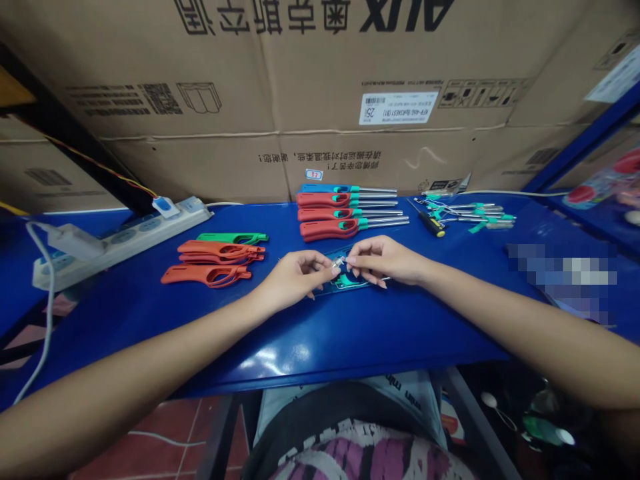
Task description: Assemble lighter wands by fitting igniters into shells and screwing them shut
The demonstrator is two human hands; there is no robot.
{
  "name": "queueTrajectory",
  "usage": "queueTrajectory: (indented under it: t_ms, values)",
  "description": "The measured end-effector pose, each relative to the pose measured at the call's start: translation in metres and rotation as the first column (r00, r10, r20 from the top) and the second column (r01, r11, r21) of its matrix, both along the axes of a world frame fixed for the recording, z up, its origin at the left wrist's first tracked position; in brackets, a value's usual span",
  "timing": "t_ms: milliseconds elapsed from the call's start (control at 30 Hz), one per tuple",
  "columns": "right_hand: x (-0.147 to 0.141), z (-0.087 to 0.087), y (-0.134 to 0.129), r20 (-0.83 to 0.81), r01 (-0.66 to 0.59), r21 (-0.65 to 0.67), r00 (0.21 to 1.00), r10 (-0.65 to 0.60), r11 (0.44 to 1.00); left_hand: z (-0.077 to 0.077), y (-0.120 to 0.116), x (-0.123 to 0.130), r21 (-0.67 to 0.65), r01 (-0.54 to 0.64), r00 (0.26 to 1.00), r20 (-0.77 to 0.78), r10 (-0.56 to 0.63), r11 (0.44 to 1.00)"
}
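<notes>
Over the blue table, my left hand (304,275) pinches a small, pale, shiny lighter part (339,262) between thumb and fingers. My right hand (384,260) is closed at the other side of that part, fingertips pressed together; what they grip is too small to make out. Beneath both hands lies an open blue lighter casing (327,289), partly hidden by them, with a teal piece (345,280) and thin wire in it. Just behind are red utility lighters (327,229) with metal tubes, and a blue lighter (325,189) at the back of the row.
Orange lighter casings (200,275) and a green one (225,237) lie left. A screwdriver (431,224) and lighter inner parts (483,215) are at right. The power strip (125,240) stands far left; a large cardboard box (320,87) backs the table (280,333).
</notes>
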State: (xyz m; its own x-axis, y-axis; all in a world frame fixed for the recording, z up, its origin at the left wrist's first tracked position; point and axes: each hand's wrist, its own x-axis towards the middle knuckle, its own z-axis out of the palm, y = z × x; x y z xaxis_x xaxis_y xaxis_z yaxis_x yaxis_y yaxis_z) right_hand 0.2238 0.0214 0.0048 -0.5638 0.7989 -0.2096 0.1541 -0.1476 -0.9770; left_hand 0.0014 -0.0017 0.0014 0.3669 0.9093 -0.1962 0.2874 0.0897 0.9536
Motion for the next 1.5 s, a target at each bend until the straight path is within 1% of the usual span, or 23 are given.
queueTrajectory:
  t_ms: [200,333,467,667,967,1233,1500]
  values:
    - [0.005,-0.008,-0.002,-0.040,0.007,0.069,0.999,-0.004,0.998,-0.006,-0.003,-0.005,0.048,-0.007,1.000,-0.014,0.008,0.999]
    - [0.008,-0.009,-0.004,0.011,-0.039,0.130,0.999,0.038,0.991,-0.007,-0.006,-0.007,0.082,-0.020,1.000,-0.003,0.020,0.996]
    - [0.009,-0.008,-0.006,0.056,-0.055,0.177,0.997,0.046,0.983,-0.005,-0.009,-0.007,0.099,0.008,1.000,0.008,-0.009,0.995]
    - [0.008,-0.009,-0.007,0.048,-0.068,0.215,0.997,0.059,0.974,-0.008,-0.010,-0.011,0.130,0.022,1.000,-0.002,-0.022,0.991]
    - [0.009,-0.012,-0.008,0.094,-0.055,0.248,0.995,0.033,0.967,-0.012,-0.012,-0.012,0.187,0.039,0.999,-0.037,-0.033,0.982]
    - [0.008,-0.012,-0.008,0.092,-0.044,0.244,0.996,0.022,0.969,-0.012,-0.015,-0.012,0.281,0.069,0.990,-0.135,-0.031,0.957]
    - [0.008,-0.009,-0.008,0.087,-0.040,0.209,0.996,0.022,0.977,-0.014,-0.014,-0.012,0.297,0.056,0.993,-0.120,-0.021,0.953]
